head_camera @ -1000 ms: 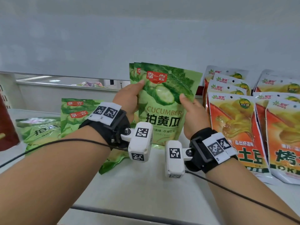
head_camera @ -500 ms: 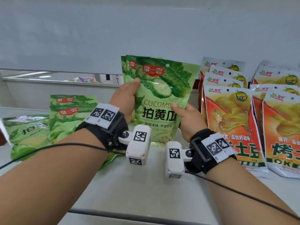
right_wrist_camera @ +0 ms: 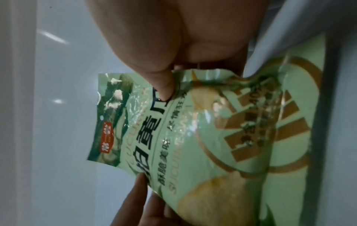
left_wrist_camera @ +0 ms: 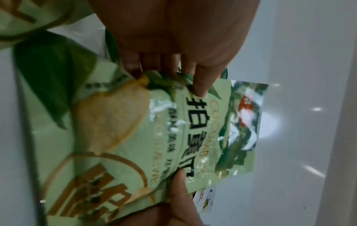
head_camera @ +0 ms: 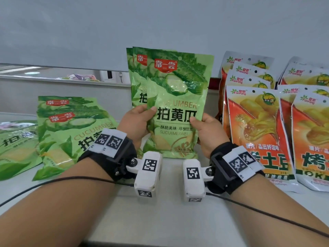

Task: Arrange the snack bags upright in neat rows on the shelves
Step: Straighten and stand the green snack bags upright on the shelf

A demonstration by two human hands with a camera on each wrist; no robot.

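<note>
Left hand (head_camera: 137, 120) and right hand (head_camera: 207, 128) pinch the green bag (head_camera: 175, 107) by its side edges, upright at 12 o'clock on the shelf (head_camera: 169, 211), orange bags (head_camera: 254, 122) at 3 o'clock.

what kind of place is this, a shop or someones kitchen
Likely a shop or mock retail shelf: a white shelf with orange chip bags faced in rows and matching cucumber snack bags being stood up.

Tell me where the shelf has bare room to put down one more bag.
Bare shelf lies in front, under both wrists, ahead of the held green bag. A narrower strip runs between that bag and the orange bags. The left is crowded with green bags lying flat; the right is packed with orange rows.
</note>
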